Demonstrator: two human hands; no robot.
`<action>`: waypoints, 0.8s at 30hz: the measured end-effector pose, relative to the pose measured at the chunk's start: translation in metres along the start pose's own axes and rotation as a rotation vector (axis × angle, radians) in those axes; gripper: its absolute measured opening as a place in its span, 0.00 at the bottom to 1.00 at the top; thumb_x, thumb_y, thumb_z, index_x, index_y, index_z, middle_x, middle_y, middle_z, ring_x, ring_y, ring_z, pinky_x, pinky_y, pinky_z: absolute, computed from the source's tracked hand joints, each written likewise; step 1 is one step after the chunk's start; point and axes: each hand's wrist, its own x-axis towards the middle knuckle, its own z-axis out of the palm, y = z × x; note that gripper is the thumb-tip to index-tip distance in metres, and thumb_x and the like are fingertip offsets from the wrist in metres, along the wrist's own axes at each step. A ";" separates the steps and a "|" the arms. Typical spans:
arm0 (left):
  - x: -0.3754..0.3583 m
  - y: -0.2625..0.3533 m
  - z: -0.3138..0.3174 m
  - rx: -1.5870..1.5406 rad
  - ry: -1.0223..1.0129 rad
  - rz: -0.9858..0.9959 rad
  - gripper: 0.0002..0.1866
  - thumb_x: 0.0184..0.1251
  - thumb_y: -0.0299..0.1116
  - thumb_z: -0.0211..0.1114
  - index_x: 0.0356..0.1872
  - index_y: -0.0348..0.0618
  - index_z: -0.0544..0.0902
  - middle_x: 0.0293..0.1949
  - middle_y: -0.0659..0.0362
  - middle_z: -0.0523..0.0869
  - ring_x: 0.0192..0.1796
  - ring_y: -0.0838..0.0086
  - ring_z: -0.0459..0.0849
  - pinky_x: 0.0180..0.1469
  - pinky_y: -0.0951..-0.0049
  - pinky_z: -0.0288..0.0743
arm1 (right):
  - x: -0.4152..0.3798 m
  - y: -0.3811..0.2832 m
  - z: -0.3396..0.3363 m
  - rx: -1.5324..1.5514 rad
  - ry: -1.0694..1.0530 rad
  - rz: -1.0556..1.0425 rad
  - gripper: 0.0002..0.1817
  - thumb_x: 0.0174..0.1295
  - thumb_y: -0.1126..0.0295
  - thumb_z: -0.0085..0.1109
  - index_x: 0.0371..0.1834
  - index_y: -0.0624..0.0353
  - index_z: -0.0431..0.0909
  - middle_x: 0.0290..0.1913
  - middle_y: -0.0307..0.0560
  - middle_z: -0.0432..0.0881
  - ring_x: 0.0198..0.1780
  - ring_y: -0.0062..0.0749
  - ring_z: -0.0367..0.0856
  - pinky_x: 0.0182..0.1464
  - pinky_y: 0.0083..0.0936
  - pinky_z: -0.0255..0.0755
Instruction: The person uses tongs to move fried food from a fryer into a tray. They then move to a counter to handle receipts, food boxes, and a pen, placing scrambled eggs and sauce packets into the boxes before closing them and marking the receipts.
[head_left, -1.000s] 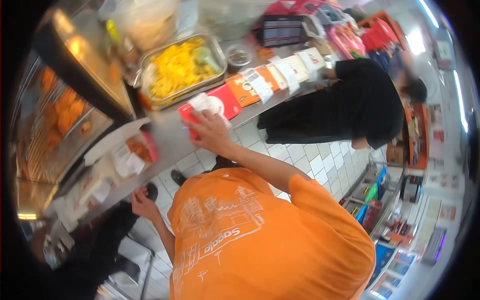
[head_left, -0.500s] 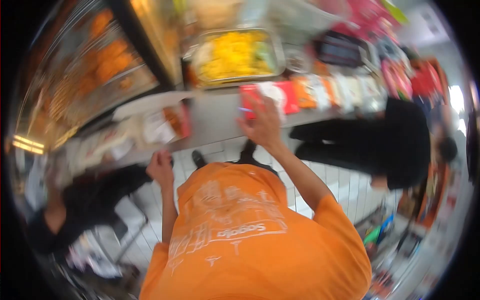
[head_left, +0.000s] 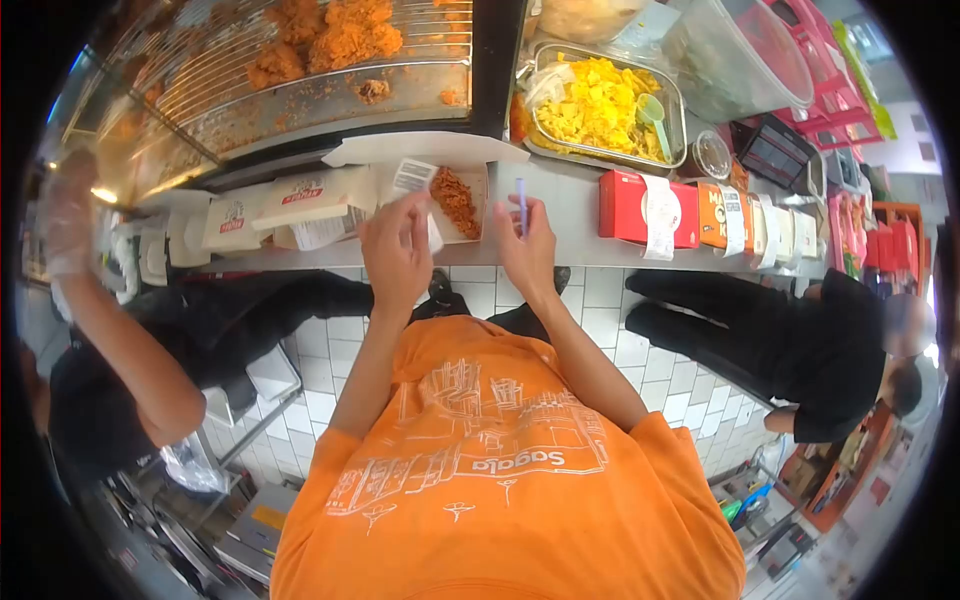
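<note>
My left hand (head_left: 398,252) is closed at the near left side of an open white takeaway box (head_left: 474,218), its fingers pinching a printed paper slip (head_left: 415,176). Inside the box lies a piece of fried chicken (head_left: 455,203), partly behind the slip. To the right of the box, my right hand (head_left: 528,246) holds a thin purple pen (head_left: 521,205) upright between its fingers.
Closed white boxes (head_left: 300,203) line the counter to the left; a red box (head_left: 650,212) and smaller packages stand right. Behind are a fried-chicken rack (head_left: 420,50) and a tray of yellow food (head_left: 585,100). Co-workers stand on both sides, one with a gloved hand (head_left: 70,215).
My right hand, with the pen, has moved away from the red box to beside the open box. My left hand has come up to the slip at that box. The view has shifted.
</note>
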 end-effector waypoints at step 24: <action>-0.010 0.085 0.019 -1.001 -0.449 -0.598 0.27 0.72 0.42 0.65 0.64 0.37 0.71 0.50 0.56 0.85 0.55 0.78 0.81 0.58 0.76 0.71 | -0.069 -0.015 -0.090 0.564 0.039 0.081 0.08 0.61 0.78 0.64 0.43 0.61 0.78 0.32 0.40 0.82 0.26 0.19 0.76 0.26 0.17 0.66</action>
